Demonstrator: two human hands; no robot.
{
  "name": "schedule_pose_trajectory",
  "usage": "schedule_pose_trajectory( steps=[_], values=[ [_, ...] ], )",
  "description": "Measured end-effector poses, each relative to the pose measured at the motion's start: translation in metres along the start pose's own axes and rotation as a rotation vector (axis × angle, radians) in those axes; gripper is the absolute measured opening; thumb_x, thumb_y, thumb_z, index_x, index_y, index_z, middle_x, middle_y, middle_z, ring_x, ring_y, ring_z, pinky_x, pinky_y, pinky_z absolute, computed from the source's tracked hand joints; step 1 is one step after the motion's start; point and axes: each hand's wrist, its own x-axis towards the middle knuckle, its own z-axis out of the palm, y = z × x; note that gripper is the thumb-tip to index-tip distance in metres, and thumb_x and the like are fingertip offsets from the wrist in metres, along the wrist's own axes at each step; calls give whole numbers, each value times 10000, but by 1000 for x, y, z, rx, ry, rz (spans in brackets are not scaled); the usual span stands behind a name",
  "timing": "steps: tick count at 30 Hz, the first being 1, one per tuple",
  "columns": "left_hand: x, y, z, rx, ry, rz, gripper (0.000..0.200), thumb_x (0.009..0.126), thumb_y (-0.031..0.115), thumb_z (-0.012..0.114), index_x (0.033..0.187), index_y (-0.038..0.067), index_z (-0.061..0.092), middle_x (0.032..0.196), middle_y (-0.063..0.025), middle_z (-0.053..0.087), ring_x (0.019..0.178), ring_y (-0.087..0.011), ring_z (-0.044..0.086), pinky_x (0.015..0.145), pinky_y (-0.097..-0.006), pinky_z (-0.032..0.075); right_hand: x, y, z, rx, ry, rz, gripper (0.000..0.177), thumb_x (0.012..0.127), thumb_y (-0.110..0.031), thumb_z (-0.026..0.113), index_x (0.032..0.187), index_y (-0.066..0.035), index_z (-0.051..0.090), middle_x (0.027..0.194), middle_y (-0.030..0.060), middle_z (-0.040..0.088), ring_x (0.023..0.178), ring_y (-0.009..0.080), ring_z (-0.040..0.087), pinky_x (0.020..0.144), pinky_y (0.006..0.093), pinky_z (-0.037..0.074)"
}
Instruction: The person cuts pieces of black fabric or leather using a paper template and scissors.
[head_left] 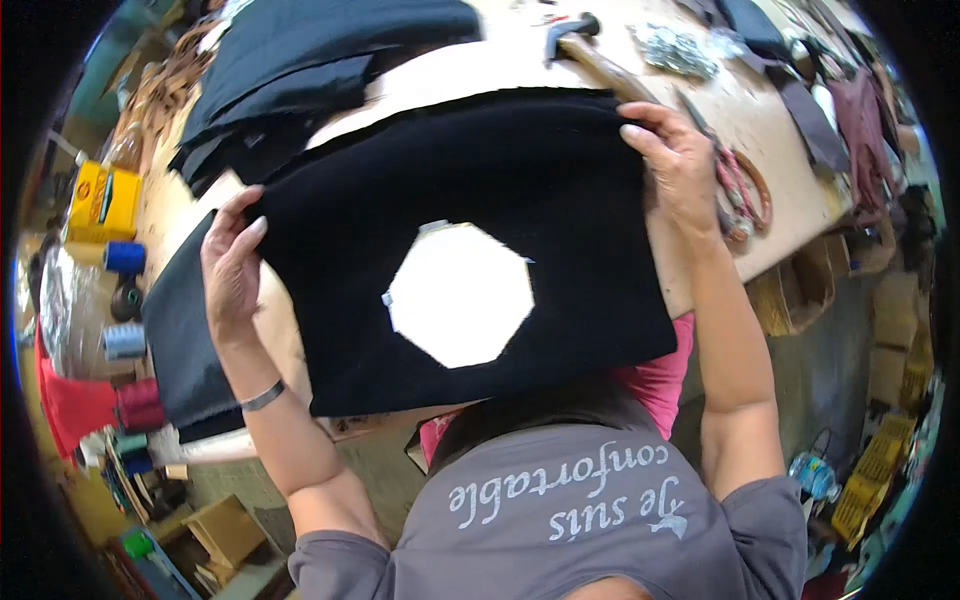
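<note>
A piece of black cloth (560,180) is spread in front of me, its near edge over the table edge by my lap. My left hand (235,250) pinches its far left corner between thumb and fingers. At the far right corner, my right hand (675,150) grips the cloth the same way. On the cloth lies a bright white eight-sided piece (465,295), with small grey tabs at its edges. Neither hand touches this white piece.
Dark folded cloth (300,60) is piled at the back left, with more dark cloth (195,330) on the left. A hammer (590,55) and scissors (740,190) lie on the right. Thread spools (125,258) and a yellow box (103,203) stand at the left edge.
</note>
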Motion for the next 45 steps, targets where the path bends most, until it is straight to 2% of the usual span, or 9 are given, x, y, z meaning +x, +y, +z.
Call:
schedule_pose_trajectory(
  steps=[4, 7, 10, 11, 18, 25, 31, 43, 45],
  values=[
    [-3, 7, 9, 55, -10, -7, 428, 733, -19, 586, 1149, -42, 492, 1126, -76, 519, 1009, -125, 482, 896, -229, 350, 3, 7, -1, -38, 46, 25, 150, 761, -64, 598, 902, -16, 621, 858, 24, 589, 812, 85, 523, 767, 212, 395],
    [-2, 5, 9, -4, -16, -9, 467, 699, -32, 624, 1150, -29, 504, 1133, -75, 513, 990, -98, 473, 861, -202, 366, 5, 17, -3, 153, 30, 37, 140, 769, -27, 591, 907, -16, 612, 857, 8, 573, 809, 82, 511, 775, 204, 381],
    [-1, 1, 8, -79, -16, -15, 568, 660, -56, 670, 1189, -14, 471, 853, 22, 502, 793, -43, 474, 722, -163, 406, 5, 18, -4, 203, 33, 42, 159, 769, 10, 587, 925, -11, 605, 859, 3, 570, 808, 73, 507, 773, 193, 378],
    [-1, 1, 8, -108, -12, -21, 594, 652, -64, 679, 1200, -3, 459, 761, 52, 431, 710, -22, 439, 668, -144, 401, 5, 18, -4, 210, 38, 53, 162, 769, 10, 588, 929, -12, 606, 861, 4, 572, 809, 73, 508, 775, 192, 379],
    [-1, 0, 6, -33, -38, -56, 471, 684, -22, 671, 1130, 7, 522, 745, 30, 463, 697, -37, 481, 683, -145, 456, 6, 24, -6, 209, 41, 66, 170, 772, 1, 600, 941, -19, 609, 871, 13, 586, 811, 72, 521, 785, 185, 384],
    [0, -10, 0, -52, -37, -34, 319, 753, 35, 648, 1063, 19, 574, 865, -28, 603, 710, -40, 536, 639, -152, 452, 7, 26, -8, 225, 31, 80, 168, 772, -3, 602, 939, -22, 610, 878, 15, 594, 812, 75, 529, 782, 184, 388],
    [1, -11, 2, -35, 9, -17, 254, 754, 82, 665, 996, 24, 612, 829, -25, 618, 729, -57, 563, 667, -172, 470, 7, 26, -9, 243, 19, 101, 178, 771, -13, 608, 949, -28, 614, 878, 21, 600, 818, 77, 535, 789, 189, 395],
    [2, -12, 6, 219, 93, 63, 197, 734, 112, 681, 918, 47, 653, 760, -27, 635, 696, -68, 576, 647, -185, 482, 5, 23, -7, 260, 23, 138, 182, 771, -21, 608, 954, -20, 614, 889, 42, 607, 826, 90, 551, 798, 196, 411],
    [1, -11, 6, 237, 91, 52, 244, 732, 113, 684, 959, 37, 637, 813, -20, 624, 696, -51, 547, 620, -168, 454, 6, 24, -7, 247, 31, 136, 180, 773, -20, 605, 953, -18, 613, 887, 43, 607, 823, 91, 552, 796, 195, 412]
  ],
)
